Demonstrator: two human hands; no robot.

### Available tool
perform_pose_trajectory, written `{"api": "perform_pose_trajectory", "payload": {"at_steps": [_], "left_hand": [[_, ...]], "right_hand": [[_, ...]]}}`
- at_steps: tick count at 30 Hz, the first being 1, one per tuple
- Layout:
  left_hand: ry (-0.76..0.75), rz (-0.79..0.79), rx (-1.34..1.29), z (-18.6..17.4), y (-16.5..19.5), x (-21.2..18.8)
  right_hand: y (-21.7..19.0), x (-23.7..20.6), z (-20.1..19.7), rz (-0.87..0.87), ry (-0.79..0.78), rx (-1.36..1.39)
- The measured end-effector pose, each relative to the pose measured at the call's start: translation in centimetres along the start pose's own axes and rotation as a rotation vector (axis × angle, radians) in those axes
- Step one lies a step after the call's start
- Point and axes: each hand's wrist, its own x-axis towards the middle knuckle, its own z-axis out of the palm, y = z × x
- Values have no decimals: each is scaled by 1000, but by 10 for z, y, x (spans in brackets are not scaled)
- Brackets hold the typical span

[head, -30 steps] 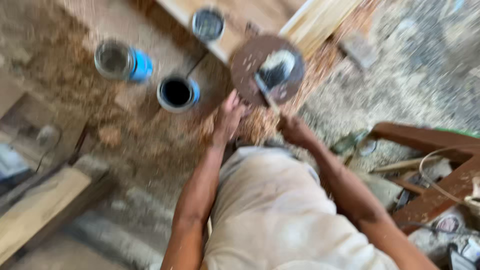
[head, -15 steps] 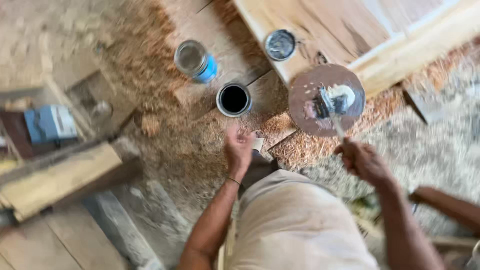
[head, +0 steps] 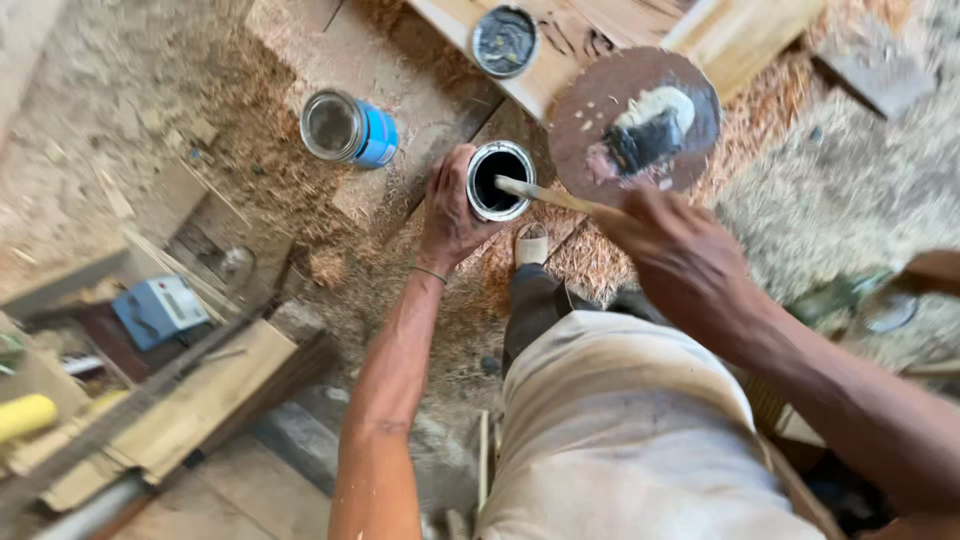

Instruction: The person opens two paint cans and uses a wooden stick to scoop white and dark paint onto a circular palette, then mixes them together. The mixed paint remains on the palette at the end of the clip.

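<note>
Gripping the open can (head: 500, 180) on the sawdust-strewn floor (head: 250, 180), the left hand (head: 450, 215) steadies it while the right hand (head: 680, 255), closed on a wooden stick (head: 545, 195), dips inside, where a hard stir might tip or splash it.
</note>
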Motion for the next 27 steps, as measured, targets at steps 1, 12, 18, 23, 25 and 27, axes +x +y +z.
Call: {"api": "perform_pose_trajectory", "payload": {"at_steps": [1,12,18,23,25,27], "left_hand": [[-54,21,14,-4,7,2],[-197,112,145,-11,30,14],[-175,93,128,-10,28,9],[-138,153,113,-6,28,3],[-161,136,171,-5,26,1],[-177,106,162,-6,26,1]], "right_hand": [[-3,15,15,-94,101,-147],[-1,76,114,-35,-200,-100],[-2,65,97,46,-201,-12],[-11,63,94,-62,-213,6],[-13,63,94,-97,-243,-64],[-14,64,95,-7,-302,31]]}}
